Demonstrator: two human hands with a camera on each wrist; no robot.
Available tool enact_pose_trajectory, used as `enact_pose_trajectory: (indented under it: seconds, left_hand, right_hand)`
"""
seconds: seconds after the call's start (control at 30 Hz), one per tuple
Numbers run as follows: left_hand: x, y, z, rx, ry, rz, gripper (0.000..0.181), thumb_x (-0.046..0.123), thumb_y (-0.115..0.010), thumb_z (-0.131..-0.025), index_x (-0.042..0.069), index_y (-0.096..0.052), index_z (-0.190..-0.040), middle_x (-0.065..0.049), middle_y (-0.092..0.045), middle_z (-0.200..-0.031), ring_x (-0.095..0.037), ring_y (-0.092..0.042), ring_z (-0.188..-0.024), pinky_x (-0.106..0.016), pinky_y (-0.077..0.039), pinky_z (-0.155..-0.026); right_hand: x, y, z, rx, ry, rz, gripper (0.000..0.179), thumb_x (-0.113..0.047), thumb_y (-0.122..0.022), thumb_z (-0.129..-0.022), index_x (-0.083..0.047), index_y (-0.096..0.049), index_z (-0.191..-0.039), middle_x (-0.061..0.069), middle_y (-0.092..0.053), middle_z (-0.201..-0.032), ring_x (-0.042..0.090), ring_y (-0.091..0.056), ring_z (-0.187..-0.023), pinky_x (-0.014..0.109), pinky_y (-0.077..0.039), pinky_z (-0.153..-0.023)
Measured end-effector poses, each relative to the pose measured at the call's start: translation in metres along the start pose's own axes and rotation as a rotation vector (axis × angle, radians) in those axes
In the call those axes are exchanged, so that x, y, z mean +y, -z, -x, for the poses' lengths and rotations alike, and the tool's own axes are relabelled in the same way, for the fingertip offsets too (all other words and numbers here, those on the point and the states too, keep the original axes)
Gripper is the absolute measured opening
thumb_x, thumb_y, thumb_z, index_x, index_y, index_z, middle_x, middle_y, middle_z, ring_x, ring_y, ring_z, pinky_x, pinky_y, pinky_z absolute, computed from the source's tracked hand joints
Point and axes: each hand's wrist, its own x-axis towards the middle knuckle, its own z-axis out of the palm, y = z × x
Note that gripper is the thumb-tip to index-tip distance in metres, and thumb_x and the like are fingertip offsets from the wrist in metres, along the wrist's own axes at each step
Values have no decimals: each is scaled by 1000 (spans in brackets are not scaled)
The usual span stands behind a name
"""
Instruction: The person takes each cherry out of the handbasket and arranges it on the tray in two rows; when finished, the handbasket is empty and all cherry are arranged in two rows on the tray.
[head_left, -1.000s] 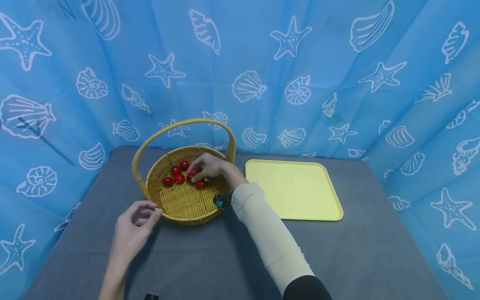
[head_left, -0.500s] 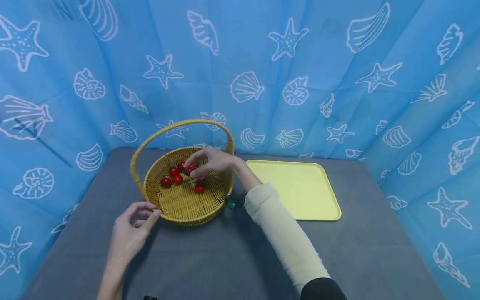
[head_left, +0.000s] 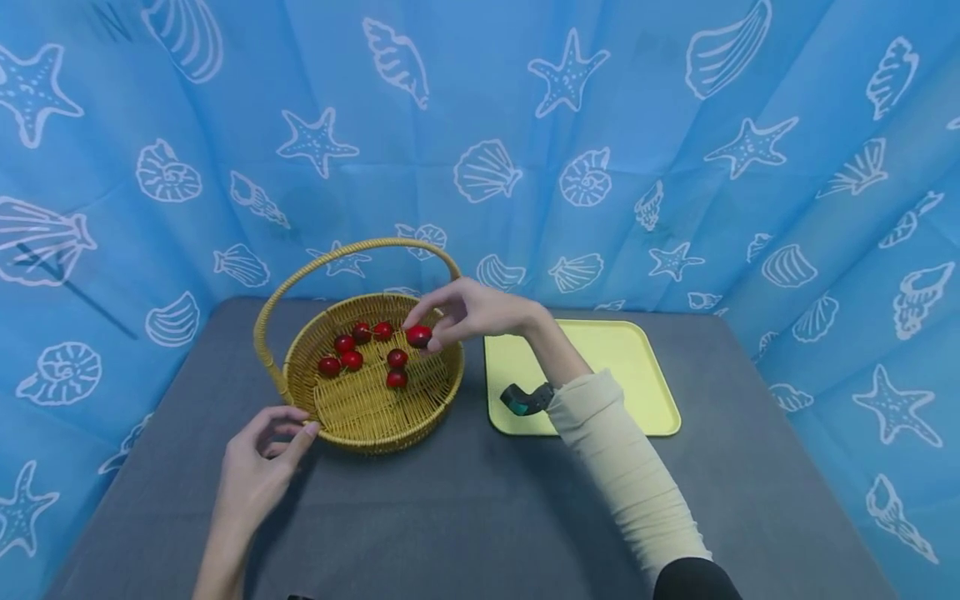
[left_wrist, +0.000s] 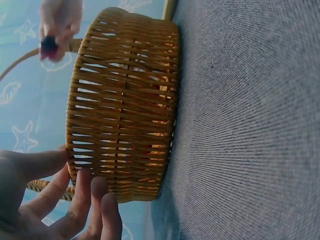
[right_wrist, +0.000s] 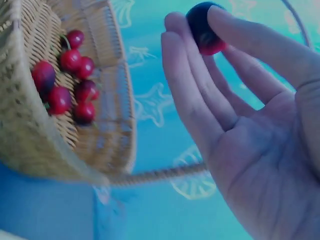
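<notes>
A round wicker basket [head_left: 367, 410] with a tall arched handle stands on the grey cloth, several red cherries [head_left: 351, 360] lying in it toward the back and middle. My left hand [head_left: 258, 462] pinches the front-left rim between thumb and fingers; in the left wrist view its fingertips [left_wrist: 84, 180] lie against the woven wall. Above the right side of the basket, my right hand [head_left: 487, 312] holds one dark red cherry [head_left: 418, 336] between thumb and fingertips. The right wrist view shows this held cherry [right_wrist: 205, 29] raised apart from the others, which have thin stems.
Right of the basket lies a pale yellow rectangular tray [head_left: 622, 367], partly covered by my right forearm. A blue curtain [head_left: 420, 175] with white shell and starfish prints hangs behind and at the sides. The basket's handle [head_left: 264, 333] arches up beside the right hand.
My right hand has lifted a cherry out from among the others and moved rightward, toward the basket's right rim. The left hand has stayed at the front-left rim.
</notes>
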Motion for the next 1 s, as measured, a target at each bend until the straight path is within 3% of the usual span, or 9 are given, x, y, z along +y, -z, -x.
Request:
enact_pose_trajectory:
  seconds: [0.27, 0.47, 0.6, 0.83, 1.0]
  left_hand:
    - [2, 0, 1, -4, 0, -3, 33, 33, -76, -104, 12, -69, -127, -18, -78, -113, -14, -75, -77, -25, -57, -63]
    - [2, 2, 2, 4, -17, -12, 32, 35, -76, -103, 12, -69, -126, -17, -78, -112, -11, -74, -78, -24, -55, -65]
    - [1, 1, 1, 3, -13, -14, 33, 35, -76, -103, 12, -69, -127, -17, -78, -112, -13, -74, -79, -24, -55, -64]
    - [-1, 1, 1, -6, 2, -10, 34, 34, -76, -103, 12, -68, -128, -18, -78, -114, -12, -74, -76, -25, -56, -62]
    - [-3, 1, 0, -9, -7, 13, 34, 33, -77, -103, 12, -68, -128, -18, -78, -113, -8, -72, -71, -25, -58, -62]
  right_hand:
    - [6, 24, 52, 144, -10, -31, 29, -5, -79, -97, -2, -74, -125, 13, -73, -126, 24, -81, -101, 39, -65, -91]
    - [29, 41, 78, 284, -102, 18, 40, -7, -78, -99, 1, -69, -137, 12, -77, -126, 21, -82, -105, 38, -65, -97]
    - [53, 48, 86, 343, -96, 103, 39, -6, -77, -100, 1, -69, -137, 20, -71, -138, 23, -77, -121, 35, -64, -100]
    - [90, 47, 90, 448, -142, 164, 37, -1, -76, -99, 5, -69, -136, 31, -45, -164, 49, -64, -138, 40, -63, -104]
    - [110, 43, 88, 465, -167, 129, 41, 6, -75, -97, 10, -66, -137, 30, -53, -157, 51, -63, -138, 41, -64, -101]
